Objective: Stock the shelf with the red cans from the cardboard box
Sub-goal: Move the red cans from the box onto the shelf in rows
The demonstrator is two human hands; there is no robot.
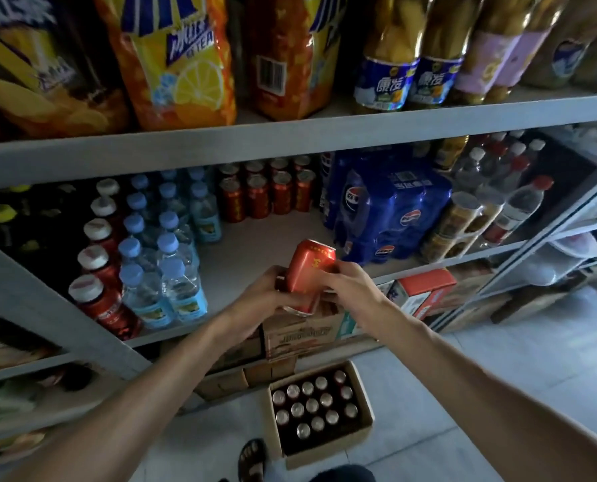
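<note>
A red can is held tilted in front of the middle shelf, gripped from both sides by my left hand and my right hand. Whether a second can sits under my left hand I cannot tell. Several red cans stand in rows at the back of that shelf, with bare shelf board in front of them. On the floor below, an open cardboard box holds several more cans, seen from their silver tops.
Blue-capped water bottles and red bottles flank the gap on the left. A blue wrapped cola pack stands on the right. Large tea bags and bottles fill the upper shelf. Cartons sit under the shelf. My sandalled foot is beside the box.
</note>
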